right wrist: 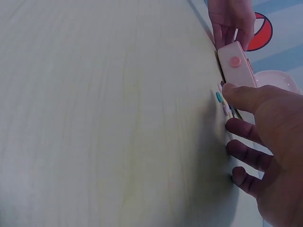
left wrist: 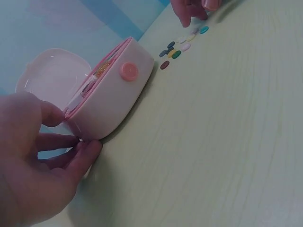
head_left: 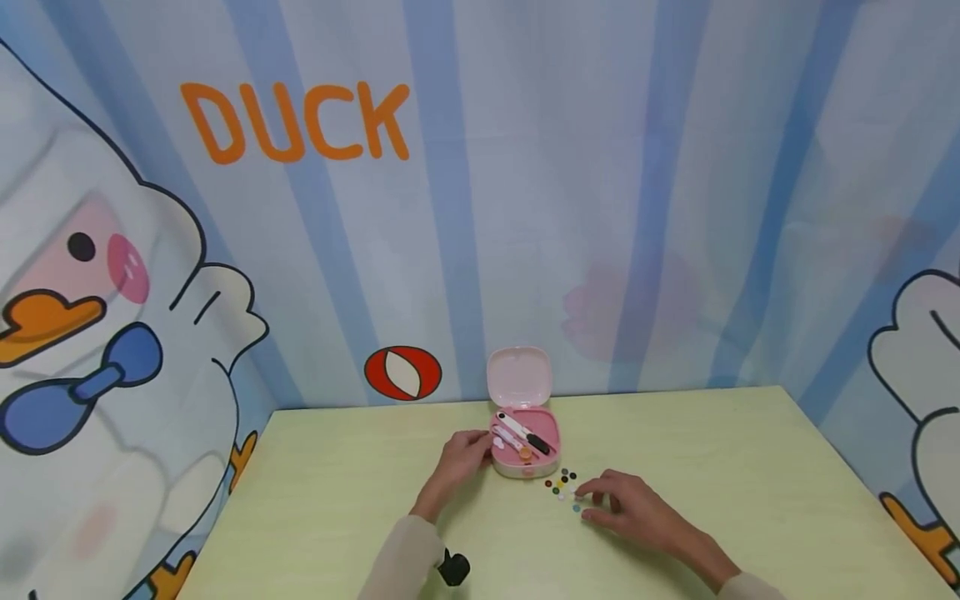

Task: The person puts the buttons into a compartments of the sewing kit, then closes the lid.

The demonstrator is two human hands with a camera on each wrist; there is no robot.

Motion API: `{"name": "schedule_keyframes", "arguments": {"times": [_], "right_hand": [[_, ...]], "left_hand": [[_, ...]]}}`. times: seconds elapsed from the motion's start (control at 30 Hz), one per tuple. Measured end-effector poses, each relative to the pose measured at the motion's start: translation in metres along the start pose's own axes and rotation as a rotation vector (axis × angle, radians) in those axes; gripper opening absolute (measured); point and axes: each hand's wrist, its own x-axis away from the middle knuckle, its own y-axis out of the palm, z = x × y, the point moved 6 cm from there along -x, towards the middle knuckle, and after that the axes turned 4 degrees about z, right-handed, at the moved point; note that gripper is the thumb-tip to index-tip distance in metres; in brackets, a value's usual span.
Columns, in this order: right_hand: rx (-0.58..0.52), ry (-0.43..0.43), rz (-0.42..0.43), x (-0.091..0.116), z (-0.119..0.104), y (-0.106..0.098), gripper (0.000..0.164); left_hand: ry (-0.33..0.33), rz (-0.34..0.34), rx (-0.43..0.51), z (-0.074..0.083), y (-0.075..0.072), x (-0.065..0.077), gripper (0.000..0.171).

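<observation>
While steadying the pink case [head_left: 525, 454] at its corner with left hand [head_left: 459, 460], picking among buttons [head_left: 564, 484].
Right hand [head_left: 626, 510] fingertips loosely spread over the scatter beside the open case, pinching nothing clearly; likely next: 1 precise pinch needed.

Table [head_left: 750, 450]: broad bare surface left of the left hand [head_left: 465, 457] and right of the right hand [head_left: 630, 508], open for passage on both flanks. Centre: pink case [head_left: 525, 446], its lid [head_left: 519, 375] raised upright, blocks approach from behind. Buttons [head_left: 564, 485] scattered just in front of the case, between it and the right hand, narrow that gap. Backdrop curtain [head_left: 600, 208] closes the far edge. Small black object [head_left: 453, 568] near the front edge, beside the left sleeve.
</observation>
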Motion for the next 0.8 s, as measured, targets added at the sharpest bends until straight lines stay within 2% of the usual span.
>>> {"name": "schedule_keyframes", "arguments": {"times": [0.27, 0.47, 0.8], "right_hand": [[0.013, 0.033, -0.019, -0.0041, 0.0022, 0.0033, 0.019], [0.026, 0.005, -0.009, -0.0035, 0.0015, 0.0049, 0.014], [0.052, 0.022, -0.01, -0.0057, -0.0003, 0.0052, 0.006]], "left_hand": [[-0.029, -0.006, -0.025, 0.0017, -0.0026, -0.0048, 0.039], [-0.041, 0.007, -0.034, 0.0027, -0.0039, -0.0066, 0.038], [-0.034, 0.002, -0.023, 0.0049, -0.0045, -0.0071, 0.036]]}}
